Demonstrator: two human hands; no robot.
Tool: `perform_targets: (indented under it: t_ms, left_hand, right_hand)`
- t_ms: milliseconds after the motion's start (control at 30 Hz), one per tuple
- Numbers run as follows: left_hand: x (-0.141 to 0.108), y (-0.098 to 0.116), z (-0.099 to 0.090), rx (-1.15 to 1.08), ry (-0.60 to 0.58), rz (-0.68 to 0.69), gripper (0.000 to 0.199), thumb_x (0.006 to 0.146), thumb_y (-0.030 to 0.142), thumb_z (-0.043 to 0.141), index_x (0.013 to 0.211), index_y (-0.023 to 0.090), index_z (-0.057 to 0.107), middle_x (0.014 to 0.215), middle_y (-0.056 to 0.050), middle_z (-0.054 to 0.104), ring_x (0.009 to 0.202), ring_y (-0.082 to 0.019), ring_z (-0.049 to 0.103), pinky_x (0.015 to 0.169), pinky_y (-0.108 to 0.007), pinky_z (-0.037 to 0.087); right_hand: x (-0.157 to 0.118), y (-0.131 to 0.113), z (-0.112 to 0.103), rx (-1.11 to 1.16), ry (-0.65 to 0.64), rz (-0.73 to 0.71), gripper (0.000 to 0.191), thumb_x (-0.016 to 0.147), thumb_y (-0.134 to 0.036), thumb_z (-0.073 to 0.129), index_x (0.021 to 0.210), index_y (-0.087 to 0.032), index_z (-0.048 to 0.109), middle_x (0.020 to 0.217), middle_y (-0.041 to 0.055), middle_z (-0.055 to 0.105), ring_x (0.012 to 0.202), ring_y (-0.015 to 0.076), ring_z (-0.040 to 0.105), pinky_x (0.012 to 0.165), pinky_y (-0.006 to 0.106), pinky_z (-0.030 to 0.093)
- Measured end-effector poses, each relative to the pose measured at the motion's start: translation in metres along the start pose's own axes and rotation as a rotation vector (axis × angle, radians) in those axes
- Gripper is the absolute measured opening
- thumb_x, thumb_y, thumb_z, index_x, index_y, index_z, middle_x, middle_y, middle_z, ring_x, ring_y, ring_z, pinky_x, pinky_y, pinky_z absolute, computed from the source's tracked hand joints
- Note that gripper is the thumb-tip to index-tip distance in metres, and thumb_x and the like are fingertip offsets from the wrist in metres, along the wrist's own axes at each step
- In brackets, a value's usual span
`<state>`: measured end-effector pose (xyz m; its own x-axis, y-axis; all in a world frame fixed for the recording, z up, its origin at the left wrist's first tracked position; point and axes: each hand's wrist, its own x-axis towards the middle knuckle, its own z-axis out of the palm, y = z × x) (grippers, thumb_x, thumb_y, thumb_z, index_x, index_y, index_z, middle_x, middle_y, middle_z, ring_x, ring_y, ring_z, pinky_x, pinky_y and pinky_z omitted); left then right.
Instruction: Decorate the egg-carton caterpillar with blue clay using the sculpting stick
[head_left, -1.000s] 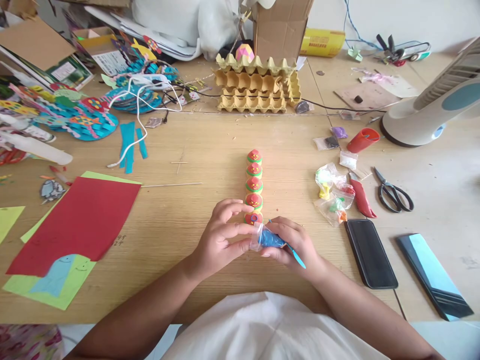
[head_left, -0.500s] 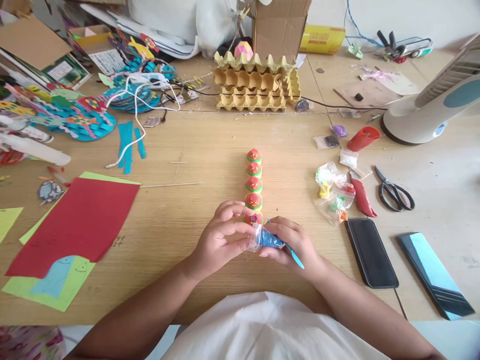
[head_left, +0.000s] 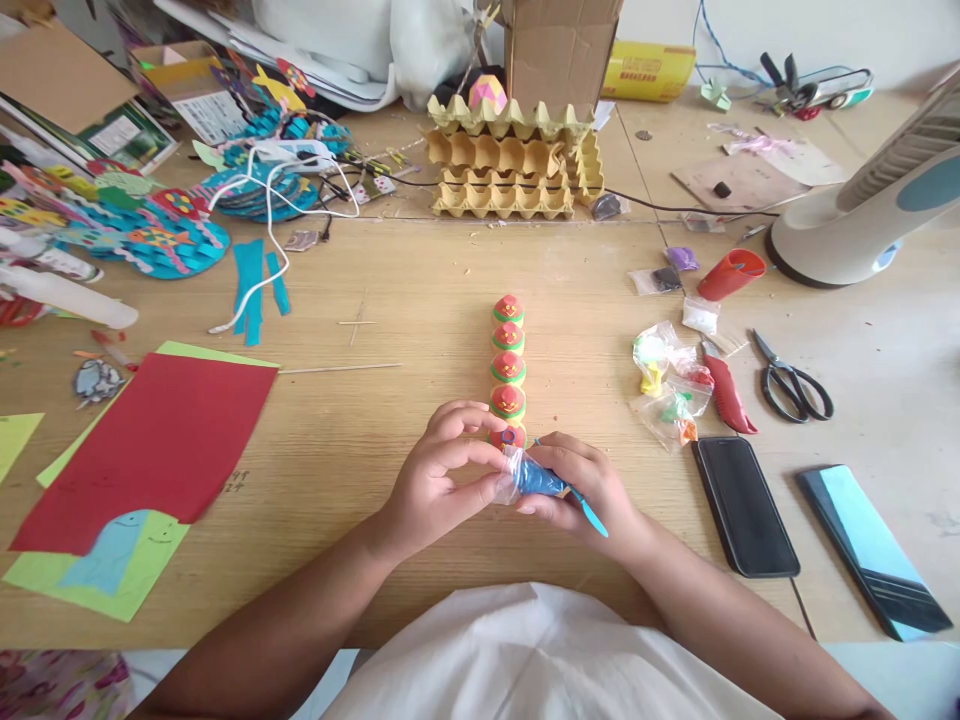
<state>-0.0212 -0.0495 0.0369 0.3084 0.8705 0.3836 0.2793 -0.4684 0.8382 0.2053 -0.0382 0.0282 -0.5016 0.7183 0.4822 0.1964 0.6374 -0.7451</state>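
Note:
A clear plastic bag with blue clay (head_left: 540, 479) is held between my two hands, low in the middle of the head view. My left hand (head_left: 448, 468) pinches the bag's clear end between thumb and fingers. Closed around the blue part is my right hand (head_left: 581, 482), which also holds a thin light-blue tool (head_left: 590, 513) pointing down to the right. Just beyond the hands, a column of egg-carton cups with red and green clay tops (head_left: 509, 367) runs away from me. The nearest cup bears a dark blue ring and is partly hidden by my left fingers.
Red paper (head_left: 161, 440) lies at left. At right are scissors (head_left: 792, 377), a red-handled knife (head_left: 727, 390), clay bags (head_left: 671, 385), a phone (head_left: 748, 507) and a red cup (head_left: 731, 274). Egg cartons (head_left: 502, 160) stand at the back, a white appliance (head_left: 832, 225) at back right.
The view has shifted very slightly. Both hands keep nearly the same hold on the bag and the tool.

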Motion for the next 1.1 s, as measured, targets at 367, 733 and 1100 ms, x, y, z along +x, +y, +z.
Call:
perform_targets:
  t_ms: [367, 733, 1100]
  left_hand:
    - [0.0030, 0.0035, -0.0015, 0.096, 0.032, 0.046, 0.013, 0.089, 0.012, 0.074, 0.092, 0.025, 0.073, 0.118, -0.005, 0.067, 0.127, -0.023, 0.055, 0.113, -0.044, 0.047]
    - [0.0036, 0.0031, -0.0012, 0.188, 0.034, 0.138, 0.017, 0.091, 0.013, 0.073, 0.101, 0.026, 0.076, 0.116, -0.005, 0.070, 0.126, -0.025, 0.056, 0.111, -0.046, 0.049]
    - [0.0011, -0.0022, 0.0050, 0.027, 0.022, 0.038, 0.011, 0.089, 0.023, 0.079, 0.098, 0.027, 0.079, 0.116, -0.007, 0.073, 0.127, -0.025, 0.058, 0.109, -0.046, 0.051]
  right_hand:
    - [-0.0006, 0.0030, 0.0028, 0.046, 0.015, 0.019, 0.038, 0.097, -0.050, 0.068, 0.118, -0.019, 0.066, 0.089, 0.0088, 0.070, 0.077, 0.0185, 0.067, 0.066, 0.029, 0.056]
    - [-0.0019, 0.0056, 0.0022, 0.027, 0.027, 0.034, 0.038, 0.097, -0.051, 0.067, 0.119, -0.020, 0.066, 0.087, 0.0068, 0.068, 0.072, 0.0176, 0.064, 0.064, 0.029, 0.054]
    - [-0.0026, 0.0024, 0.0015, -0.093, 0.009, -0.035, 0.040, 0.097, -0.050, 0.066, 0.123, -0.019, 0.063, 0.093, 0.0108, 0.070, 0.078, 0.0200, 0.068, 0.066, 0.029, 0.057]
